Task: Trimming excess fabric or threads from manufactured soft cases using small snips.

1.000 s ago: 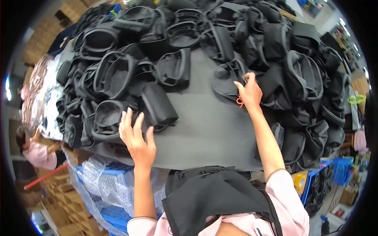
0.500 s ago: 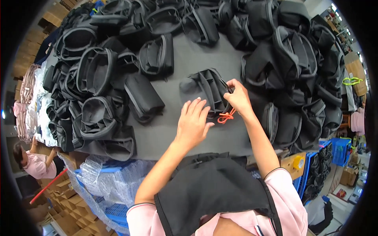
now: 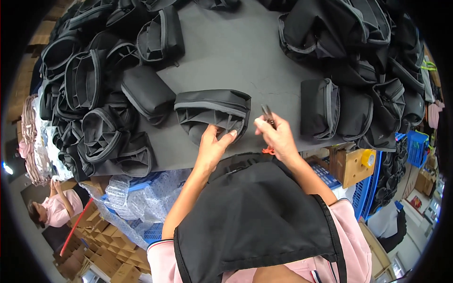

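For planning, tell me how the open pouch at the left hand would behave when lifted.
The open pouch is probably light for its size, since it looks hollow. Its thin dividers may flop, while the thicker grey-edged rim likely holds its curve.

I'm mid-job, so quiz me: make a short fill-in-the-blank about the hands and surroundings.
1. The thread snips are held in the ____.
2. The divided black pouch is touched by the ____.
3. The plastic crate at the far right is coloured ____.

Missing words: right hand; left hand; blue.
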